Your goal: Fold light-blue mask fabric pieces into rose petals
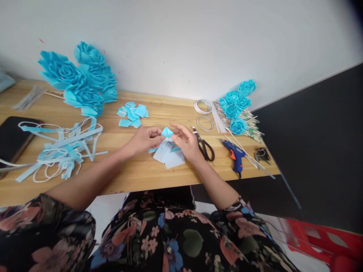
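Head: folded paper (167, 132); apex toward wall (172, 49)

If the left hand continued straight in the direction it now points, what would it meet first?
The left hand would probably meet the folded blue piece between the hands, then the right hand; exact depth is unclear.
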Tool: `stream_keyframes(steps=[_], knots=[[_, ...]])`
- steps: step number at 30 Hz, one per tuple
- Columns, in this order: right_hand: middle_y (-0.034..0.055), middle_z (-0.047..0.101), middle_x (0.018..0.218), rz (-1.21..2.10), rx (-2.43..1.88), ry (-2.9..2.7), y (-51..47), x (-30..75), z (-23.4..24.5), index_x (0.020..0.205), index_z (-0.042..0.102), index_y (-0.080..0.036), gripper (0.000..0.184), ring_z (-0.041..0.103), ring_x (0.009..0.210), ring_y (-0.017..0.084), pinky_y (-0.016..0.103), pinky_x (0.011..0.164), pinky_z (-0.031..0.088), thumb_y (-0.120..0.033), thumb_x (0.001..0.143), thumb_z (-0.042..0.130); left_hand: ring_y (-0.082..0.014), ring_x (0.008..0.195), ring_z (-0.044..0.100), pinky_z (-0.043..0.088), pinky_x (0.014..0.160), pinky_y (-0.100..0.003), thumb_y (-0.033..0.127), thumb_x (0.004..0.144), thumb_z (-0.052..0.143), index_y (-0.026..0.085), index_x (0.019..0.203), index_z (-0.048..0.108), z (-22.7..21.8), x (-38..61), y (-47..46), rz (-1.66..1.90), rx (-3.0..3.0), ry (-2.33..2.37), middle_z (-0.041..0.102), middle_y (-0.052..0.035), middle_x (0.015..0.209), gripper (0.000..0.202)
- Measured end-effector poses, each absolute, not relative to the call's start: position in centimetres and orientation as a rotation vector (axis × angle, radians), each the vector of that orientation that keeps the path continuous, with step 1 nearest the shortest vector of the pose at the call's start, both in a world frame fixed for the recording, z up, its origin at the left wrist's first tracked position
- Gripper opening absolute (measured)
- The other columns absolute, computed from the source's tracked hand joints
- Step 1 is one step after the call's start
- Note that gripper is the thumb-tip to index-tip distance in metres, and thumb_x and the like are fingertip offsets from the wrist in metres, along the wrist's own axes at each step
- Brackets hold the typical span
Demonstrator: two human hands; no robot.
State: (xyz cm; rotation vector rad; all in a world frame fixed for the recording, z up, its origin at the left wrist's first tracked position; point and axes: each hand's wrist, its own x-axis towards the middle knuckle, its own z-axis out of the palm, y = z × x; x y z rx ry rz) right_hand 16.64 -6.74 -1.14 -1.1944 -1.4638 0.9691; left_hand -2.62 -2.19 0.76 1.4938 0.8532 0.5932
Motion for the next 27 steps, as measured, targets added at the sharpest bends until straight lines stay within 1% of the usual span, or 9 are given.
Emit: stream_keyframes(steps=[2,5,7,12,17,20,23,25,27], knots=[[0.0020,0.065,0.089,0.944,-1.205,-1.455,-6.64,16.60,-1.32,0.118,0.063,-0.022,0.039,0.061,0.074,0.013,0.027,0.065,0.054,-0.039,0.083,0.066,-0.0067,0.048,0.047,0.037,0.046,-0.017,0.035,0.079,0.066,0.015,0.073,0.058,0.78,-2.59,-2.24,0.587,1.521,0.849,0.054,0.0028,0.054,0.022],[0.0008,0.063,0.085,0.914,-1.221,-1.434,-6.53,16.57,-1.61,0.117,0.064,-0.022,0.037,0.059,0.069,0.011,0.026,0.062,0.053,-0.037,0.084,0.065,-0.0069,0.047,0.048,0.038,0.046,-0.017,0.043,0.085,0.060,0.015,0.064,0.057,0.82,-2.64,-2.19,0.574,1.563,0.850,0.055,0.0003,0.054,0.034],[0.0008,0.063,0.085,0.894,-1.237,-1.421,-6.52,16.58,-1.69,0.116,0.064,-0.022,0.036,0.058,0.069,0.011,0.026,0.062,0.053,-0.038,0.084,0.065,-0.0068,0.047,0.048,0.038,0.046,-0.017,0.046,0.086,0.059,0.015,0.061,0.056,0.87,-2.67,-2.16,0.560,1.575,0.840,0.055,-0.0001,0.053,0.039],[0.0006,0.064,0.083,0.867,-1.256,-1.394,-6.58,16.65,-1.51,0.112,0.066,-0.022,0.033,0.058,0.068,0.012,0.026,0.062,0.052,-0.039,0.083,0.066,-0.0064,0.047,0.047,0.037,0.045,-0.017,0.042,0.079,0.068,0.016,0.066,0.056,0.79,-2.58,-2.25,0.549,1.552,0.813,0.054,0.0019,0.053,0.031],[-0.0013,0.062,0.075,0.841,-1.225,-1.399,-6.62,16.80,-1.19,0.111,0.066,-0.022,0.030,0.058,0.064,0.012,0.028,0.063,0.052,-0.041,0.088,0.060,-0.0059,0.046,0.046,0.036,0.045,-0.017,0.039,0.079,0.068,0.016,0.066,0.056,0.65,-2.57,-2.22,0.571,1.554,0.833,0.054,0.0024,0.052,0.029],[-0.0009,0.063,0.076,0.873,-1.203,-1.404,-6.68,16.91,-1.06,0.114,0.065,-0.022,0.033,0.060,0.065,0.012,0.029,0.066,0.054,-0.044,0.091,0.057,-0.0057,0.045,0.046,0.035,0.045,-0.017,0.038,0.079,0.069,0.015,0.066,0.056,0.69,-2.58,-2.24,0.575,1.551,0.841,0.053,0.0029,0.052,0.029],[0.0007,0.066,0.084,0.952,-1.194,-1.424,-6.67,16.87,-1.24,0.119,0.063,-0.023,0.039,0.061,0.068,0.013,0.029,0.066,0.055,-0.047,0.088,0.061,-0.0056,0.046,0.046,0.035,0.045,-0.017,0.038,0.078,0.069,0.015,0.067,0.057,0.72,-2.56,-2.35,0.584,1.552,0.846,0.053,0.0030,0.052,0.028],[0.0012,0.066,0.087,0.985,-1.193,-1.432,-6.60,16.77,-1.53,0.120,0.062,-0.024,0.041,0.060,0.069,0.013,0.029,0.065,0.055,-0.045,0.085,0.065,-0.0054,0.045,0.046,0.036,0.045,-0.017,0.038,0.079,0.070,0.015,0.067,0.058,0.73,-2.54,-2.41,0.588,1.560,0.846,0.053,0.0032,0.052,0.028],[0.0006,0.064,0.085,0.979,-1.195,-1.431,-6.52,16.67,-1.80,0.119,0.063,-0.023,0.040,0.059,0.069,0.012,0.027,0.063,0.054,-0.042,0.083,0.067,-0.0052,0.045,0.045,0.036,0.045,-0.016,0.039,0.079,0.068,0.015,0.067,0.058,0.74,-2.52,-2.42,0.589,1.565,0.839,0.053,0.0032,0.052,0.029]])
